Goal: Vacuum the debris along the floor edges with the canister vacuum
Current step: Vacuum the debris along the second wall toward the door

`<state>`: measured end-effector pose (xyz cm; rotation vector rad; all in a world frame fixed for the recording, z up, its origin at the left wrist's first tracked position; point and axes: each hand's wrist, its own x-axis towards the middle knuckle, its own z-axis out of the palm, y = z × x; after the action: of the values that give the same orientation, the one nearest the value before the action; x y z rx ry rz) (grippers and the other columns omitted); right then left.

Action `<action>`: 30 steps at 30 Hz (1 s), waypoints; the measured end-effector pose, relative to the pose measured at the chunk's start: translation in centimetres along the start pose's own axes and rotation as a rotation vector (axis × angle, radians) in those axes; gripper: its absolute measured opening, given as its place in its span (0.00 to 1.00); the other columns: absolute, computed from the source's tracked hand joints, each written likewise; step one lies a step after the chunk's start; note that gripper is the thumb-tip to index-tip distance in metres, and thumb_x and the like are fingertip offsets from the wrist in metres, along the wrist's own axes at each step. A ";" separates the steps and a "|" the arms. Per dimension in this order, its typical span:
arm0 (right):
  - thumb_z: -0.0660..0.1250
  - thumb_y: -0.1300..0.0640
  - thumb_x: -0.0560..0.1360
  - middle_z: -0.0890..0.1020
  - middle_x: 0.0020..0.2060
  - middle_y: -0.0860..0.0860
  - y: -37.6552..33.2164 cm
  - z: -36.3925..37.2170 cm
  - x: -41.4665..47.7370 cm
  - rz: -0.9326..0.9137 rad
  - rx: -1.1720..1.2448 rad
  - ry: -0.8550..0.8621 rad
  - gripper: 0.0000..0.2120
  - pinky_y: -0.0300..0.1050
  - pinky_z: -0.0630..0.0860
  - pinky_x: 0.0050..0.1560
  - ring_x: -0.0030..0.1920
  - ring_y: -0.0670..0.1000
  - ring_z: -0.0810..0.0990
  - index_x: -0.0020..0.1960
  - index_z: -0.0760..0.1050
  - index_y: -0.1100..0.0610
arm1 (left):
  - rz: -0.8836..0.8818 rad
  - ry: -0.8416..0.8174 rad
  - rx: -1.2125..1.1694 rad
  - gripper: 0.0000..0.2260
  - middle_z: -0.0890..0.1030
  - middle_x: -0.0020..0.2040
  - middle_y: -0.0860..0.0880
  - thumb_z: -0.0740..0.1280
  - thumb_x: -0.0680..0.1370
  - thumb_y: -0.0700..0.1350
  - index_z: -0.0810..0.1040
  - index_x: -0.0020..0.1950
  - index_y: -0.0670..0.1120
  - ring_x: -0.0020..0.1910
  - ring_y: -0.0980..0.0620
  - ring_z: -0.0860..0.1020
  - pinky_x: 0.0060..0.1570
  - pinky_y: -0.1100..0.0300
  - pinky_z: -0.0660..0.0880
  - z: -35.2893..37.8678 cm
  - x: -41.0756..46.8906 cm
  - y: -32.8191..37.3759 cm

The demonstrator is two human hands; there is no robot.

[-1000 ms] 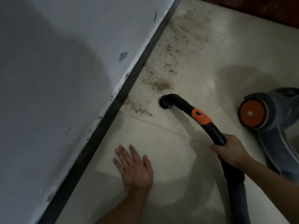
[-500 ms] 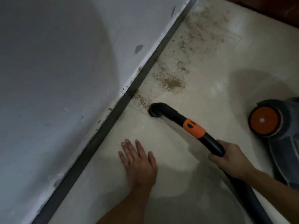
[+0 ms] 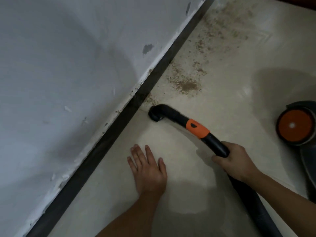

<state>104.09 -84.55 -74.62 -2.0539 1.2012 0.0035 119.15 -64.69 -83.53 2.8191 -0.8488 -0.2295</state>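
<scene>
Gripping the black wand (image 3: 217,146) just below its orange collar (image 3: 197,128), the right hand (image 3: 237,161) has fingers and thumb curled fully round the tube; this grip is closed tight on the wand and holds nothing else. The wand slants up and left across the pale floor (image 3: 230,103), and its bent nozzle (image 3: 156,114) points down right beside the dark baseboard (image 3: 109,139), at the near end of the dirt. Whether the nozzle mouth touches the floor cannot be told. From under the right hand the dark hose (image 3: 256,207) runs to the lower right edge of the view.

The debris (image 3: 186,85), brown crumbs and dust, lies scattered along the floor edge beyond the nozzle, thickest in one patch a little out from the baseboard and thinner toward the top of the view. A few specks sit just beside the nozzle.

The left hand (image 3: 148,170) lies flat on the floor, palm down, fingers straight and slightly spread; its grip is fully open and empty. It rests between the baseboard and the wand, apart from both.

The canister vacuum (image 3: 295,124), grey with an orange wheel, stands at the right edge, partly cut off, well apart from the nozzle. A white wall (image 3: 68,65), chipped in places, rises above the baseboard.
</scene>
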 end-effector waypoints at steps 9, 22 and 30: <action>0.73 0.59 0.67 0.78 0.26 0.52 -2.3 -0.3 5.5 -0.008 0.076 0.016 0.05 0.39 0.71 0.23 0.23 0.48 0.75 0.38 0.77 0.55 | -0.044 -0.086 0.037 0.32 0.38 0.78 0.39 0.37 0.79 0.61 0.42 0.78 0.45 0.76 0.42 0.33 0.74 0.45 0.34 0.1 0.0 -0.2; 0.75 0.49 0.69 0.81 0.32 0.49 -3.1 1.5 3.5 -0.061 0.104 -0.216 0.09 0.39 0.73 0.29 0.31 0.47 0.80 0.41 0.78 0.52 | -0.044 -0.242 0.057 0.31 0.31 0.76 0.44 0.42 0.81 0.62 0.36 0.78 0.50 0.74 0.48 0.29 0.72 0.53 0.32 -3.0 0.4 -0.7; 0.74 0.52 0.70 0.82 0.35 0.52 -2.9 0.4 4.5 -0.046 0.159 -0.231 0.08 0.46 0.79 0.36 0.34 0.52 0.81 0.41 0.77 0.55 | 0.014 -0.320 0.093 0.29 0.32 0.77 0.47 0.45 0.82 0.60 0.36 0.78 0.54 0.73 0.51 0.30 0.72 0.53 0.36 -4.1 0.6 -2.2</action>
<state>108.95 -86.81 -74.73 -1.8847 0.9809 0.1168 121.61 -62.63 -80.10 2.9056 -0.9639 -0.6697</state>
